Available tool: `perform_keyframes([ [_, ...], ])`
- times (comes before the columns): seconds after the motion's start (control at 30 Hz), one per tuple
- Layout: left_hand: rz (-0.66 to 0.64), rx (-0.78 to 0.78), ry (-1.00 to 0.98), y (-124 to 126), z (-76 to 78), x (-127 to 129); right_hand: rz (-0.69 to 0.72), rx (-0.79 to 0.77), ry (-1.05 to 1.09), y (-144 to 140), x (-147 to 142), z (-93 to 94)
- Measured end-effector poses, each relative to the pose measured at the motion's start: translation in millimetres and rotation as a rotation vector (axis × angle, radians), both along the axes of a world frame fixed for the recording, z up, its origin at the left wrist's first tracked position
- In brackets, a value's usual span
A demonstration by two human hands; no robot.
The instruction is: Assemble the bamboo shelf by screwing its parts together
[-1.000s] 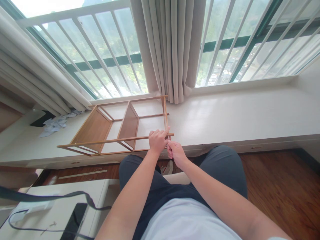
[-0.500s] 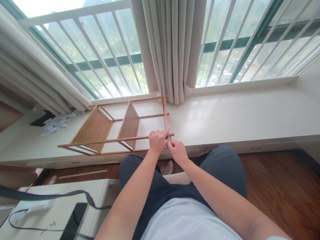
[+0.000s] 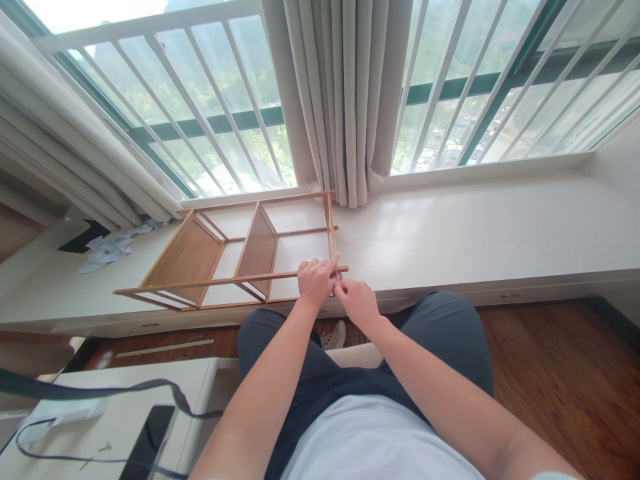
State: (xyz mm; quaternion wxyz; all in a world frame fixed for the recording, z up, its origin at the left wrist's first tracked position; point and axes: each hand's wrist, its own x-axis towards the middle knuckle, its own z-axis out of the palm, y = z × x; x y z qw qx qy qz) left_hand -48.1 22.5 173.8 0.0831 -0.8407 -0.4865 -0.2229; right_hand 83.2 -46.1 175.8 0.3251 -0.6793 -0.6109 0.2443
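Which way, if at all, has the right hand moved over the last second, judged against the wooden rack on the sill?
Yes, slightly. The right hand has crept up and right, closing on the wooden rack corner beside the left hand; the rack itself stayed put.

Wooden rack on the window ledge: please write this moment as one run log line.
left hand grips wooden rack at near right corner | right hand pinches at same corner, item unclear | rack lies on white ledge

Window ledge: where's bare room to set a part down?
Free: ledge right of the wooden rack, from curtain to far wall. Crowded: rack's right end, where left hand and right hand meet; crumpled paper further left.
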Motion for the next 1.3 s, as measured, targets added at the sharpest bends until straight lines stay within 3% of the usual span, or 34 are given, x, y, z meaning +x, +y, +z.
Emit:
perform_keyframes([
  [0.13,0.001,-0.008,0.009,-1,4.9,1,0.092,-0.019,0.458,3,-2,-10.1],
  [0.3,0.022,-0.034,0.025,-4,13.1,4,0.094,-0.286,1.104,0,-9,-15.3],
  [0.6,0.034,-0.052,0.020,-5,16.2,5,0.197,-0.410,1.560,-5,-8,-6.3],
  [0.77,0.021,-0.042,0.014,-4,13.0,4,0.218,-0.435,1.605,-7,-7,-6.7],
  [1.0,0.034,-0.054,0.022,-4,14.0,5,0.123,-0.352,1.440,-4,-12,-17.0],
  [1.3,0.031,-0.051,0.029,-4,12.6,4,-0.004,-0.255,1.162,-3,-15,-13.2],
])
